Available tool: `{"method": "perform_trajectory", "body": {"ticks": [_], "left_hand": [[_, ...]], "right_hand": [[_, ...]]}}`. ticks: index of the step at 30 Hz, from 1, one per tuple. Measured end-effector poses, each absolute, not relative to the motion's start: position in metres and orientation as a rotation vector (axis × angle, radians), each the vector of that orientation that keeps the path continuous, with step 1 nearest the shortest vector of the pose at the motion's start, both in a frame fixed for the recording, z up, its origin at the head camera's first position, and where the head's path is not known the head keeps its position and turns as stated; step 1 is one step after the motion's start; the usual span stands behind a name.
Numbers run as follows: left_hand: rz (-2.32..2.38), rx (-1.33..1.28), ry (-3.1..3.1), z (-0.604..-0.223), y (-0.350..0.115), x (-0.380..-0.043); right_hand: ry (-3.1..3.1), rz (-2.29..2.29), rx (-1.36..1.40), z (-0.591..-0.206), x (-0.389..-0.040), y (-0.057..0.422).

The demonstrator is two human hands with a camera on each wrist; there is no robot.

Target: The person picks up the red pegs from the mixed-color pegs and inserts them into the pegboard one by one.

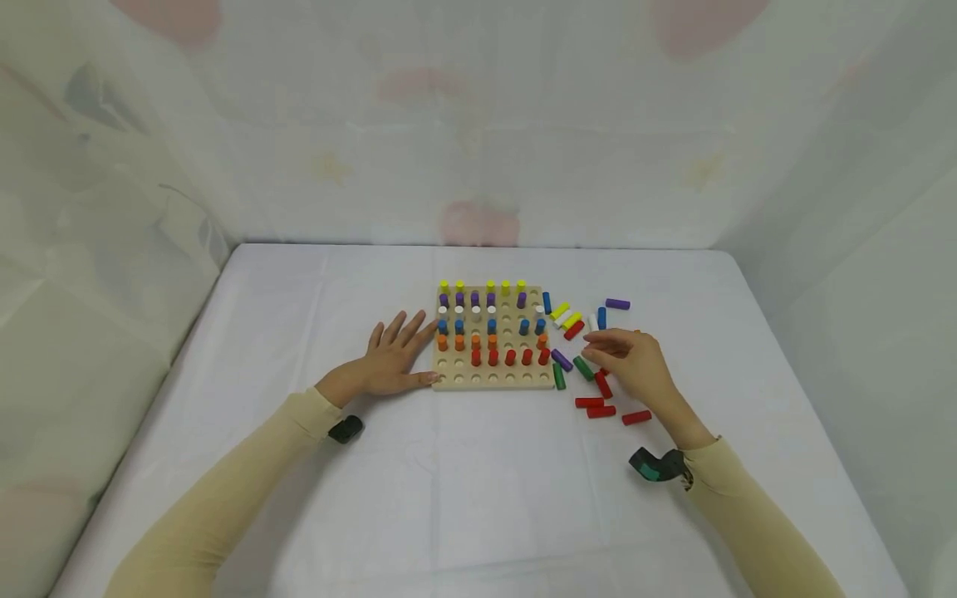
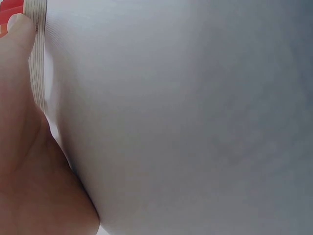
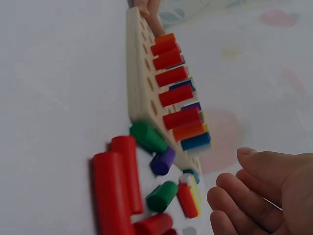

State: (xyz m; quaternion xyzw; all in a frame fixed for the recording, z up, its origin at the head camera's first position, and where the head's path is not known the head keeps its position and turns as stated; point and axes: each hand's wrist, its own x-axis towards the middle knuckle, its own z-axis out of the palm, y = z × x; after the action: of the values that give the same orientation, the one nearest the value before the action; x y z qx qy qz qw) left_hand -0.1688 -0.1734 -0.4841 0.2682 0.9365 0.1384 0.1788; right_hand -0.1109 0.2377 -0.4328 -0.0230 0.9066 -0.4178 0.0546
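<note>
A wooden pegboard (image 1: 493, 385) lies on the table, with rows of yellow, purple, white, blue, orange and red pegs standing in its holes; several holes hold no peg. Fingers spread, my left hand (image 1: 390, 364) lies at the board's left side, its thumb on the front left corner; the left wrist view shows that thumb (image 2: 20, 29) against the board. Over loose pegs right of the board hovers my right hand (image 1: 631, 361), fingers loosely bent. In the right wrist view, the thumb and fingers of this hand (image 3: 266, 188) stand apart with nothing visible between them.
Loose pegs lie right of the board: a green peg (image 1: 559, 376) and a purple peg (image 1: 561, 360) by its edge, red pegs (image 1: 601, 411) nearer the front, a yellow peg (image 1: 560, 311) and another purple peg (image 1: 617, 304) farther back. White cloth covers the table (image 1: 463, 498).
</note>
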Motion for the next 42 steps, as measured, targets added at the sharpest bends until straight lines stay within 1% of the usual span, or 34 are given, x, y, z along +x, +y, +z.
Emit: {"method": "perform_trajectory", "body": {"ticks": [9,18,26,35,42], "left_hand": [[0.348,0.738,2.64,-0.484,-0.174,-0.17],[0.324,0.727,2.632,-0.483,-0.173,-0.17],[0.316,0.727,2.632,-0.484,-0.172,-0.17],[0.4,0.749,2.637,-0.488,-0.175,-0.169],[0.354,0.744,2.641,-0.481,-0.173,-0.168]], "right_hand": [[2.77,-1.232,0.004,-0.448,-0.101,0.256],[2.799,-1.205,-0.017,-0.457,-0.09,0.267],[2.795,-1.114,0.029,-0.456,-0.087,0.267],[2.801,-1.057,0.007,-0.461,-0.085,0.263],[2.809,-1.045,0.0,-0.461,-0.085,0.259]]}}
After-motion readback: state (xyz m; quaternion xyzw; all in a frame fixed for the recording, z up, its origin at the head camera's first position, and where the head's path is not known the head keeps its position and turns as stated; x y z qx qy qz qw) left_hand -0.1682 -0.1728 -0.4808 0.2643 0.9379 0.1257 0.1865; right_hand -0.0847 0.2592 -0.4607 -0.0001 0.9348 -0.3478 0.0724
